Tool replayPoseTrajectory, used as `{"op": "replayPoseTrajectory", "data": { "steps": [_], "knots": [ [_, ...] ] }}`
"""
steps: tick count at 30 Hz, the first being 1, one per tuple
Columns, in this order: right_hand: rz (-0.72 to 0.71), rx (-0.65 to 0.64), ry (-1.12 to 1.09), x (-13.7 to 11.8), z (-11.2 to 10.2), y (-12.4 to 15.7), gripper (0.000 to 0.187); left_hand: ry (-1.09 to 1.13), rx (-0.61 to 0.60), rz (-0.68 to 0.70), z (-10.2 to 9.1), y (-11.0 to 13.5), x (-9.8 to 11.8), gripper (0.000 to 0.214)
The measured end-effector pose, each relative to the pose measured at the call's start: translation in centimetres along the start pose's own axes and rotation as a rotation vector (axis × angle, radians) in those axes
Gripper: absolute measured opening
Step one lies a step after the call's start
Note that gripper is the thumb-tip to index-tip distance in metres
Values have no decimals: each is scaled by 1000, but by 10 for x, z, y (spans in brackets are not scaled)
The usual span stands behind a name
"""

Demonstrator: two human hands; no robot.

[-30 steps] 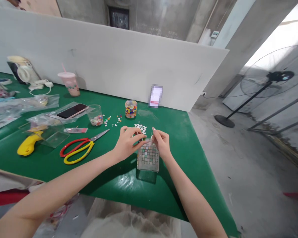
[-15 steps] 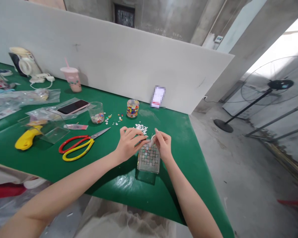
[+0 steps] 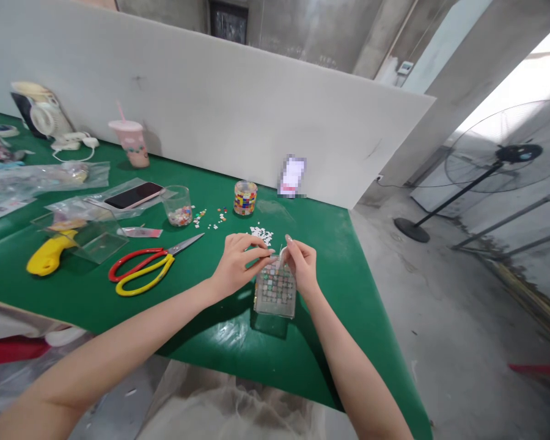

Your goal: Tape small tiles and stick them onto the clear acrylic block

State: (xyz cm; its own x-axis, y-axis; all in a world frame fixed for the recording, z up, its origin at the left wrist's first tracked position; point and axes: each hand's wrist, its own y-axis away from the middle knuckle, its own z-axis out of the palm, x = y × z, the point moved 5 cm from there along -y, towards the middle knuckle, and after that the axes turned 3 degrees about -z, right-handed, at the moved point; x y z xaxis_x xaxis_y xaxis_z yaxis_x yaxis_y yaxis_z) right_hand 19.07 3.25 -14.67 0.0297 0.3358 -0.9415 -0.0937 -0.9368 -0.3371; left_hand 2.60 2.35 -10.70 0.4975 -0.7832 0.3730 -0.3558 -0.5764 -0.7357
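Observation:
A clear box (image 3: 275, 300) covered with small mosaic tiles in a checkered pattern stands near the table's front edge, under my hands. My left hand (image 3: 239, 264) reaches over its top from the left, thumb and fingers pinched close together at the upper rim. Whatever lies between those fingertips is too small to make out. At the box's upper right corner, my right hand (image 3: 303, 264) is closed, with a thin white strip (image 3: 283, 254) between thumb and fingers. Just behind the hands lies a loose pile of small white tiles (image 3: 261, 234).
On the green table (image 3: 201, 330) are red-and-yellow scissors (image 3: 142, 273), a plastic cup of tiles (image 3: 180, 214), a colorful mosaic jar (image 3: 245, 198), a yellow tool (image 3: 48, 256), a clear case (image 3: 103, 241), a phone (image 3: 134, 195) and a pink tumbler (image 3: 134, 143). A white board (image 3: 220, 116) stands behind.
The left fingers have shifted slightly at the box's top edge. My right hand keeps its pinch, and the box stays in nearly the same place.

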Motion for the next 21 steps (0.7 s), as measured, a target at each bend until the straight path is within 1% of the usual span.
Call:
{"op": "replayPoseTrajectory", "data": {
  "steps": [4, 8, 13, 17, 21],
  "knots": [
    [-14, -15, -16, 1, 0, 0, 27, 33, -19, -57, -3, 2, -2, 14],
    [-16, -31, -30, 1, 0, 0, 27, 36, -11, -132, -8, 4, -4, 26],
    [-15, -31, -42, 3, 0, -1, 27, 58, -40, -151, -6, 3, -2, 10],
    [-8, -33, -46, 6, -1, -2, 28, 88, -62, -160, -3, 1, -1, 9],
    [-5, -39, -48, 8, -2, -3, 27, 105, -51, -190, -3, 3, 0, 11]
  ]
}}
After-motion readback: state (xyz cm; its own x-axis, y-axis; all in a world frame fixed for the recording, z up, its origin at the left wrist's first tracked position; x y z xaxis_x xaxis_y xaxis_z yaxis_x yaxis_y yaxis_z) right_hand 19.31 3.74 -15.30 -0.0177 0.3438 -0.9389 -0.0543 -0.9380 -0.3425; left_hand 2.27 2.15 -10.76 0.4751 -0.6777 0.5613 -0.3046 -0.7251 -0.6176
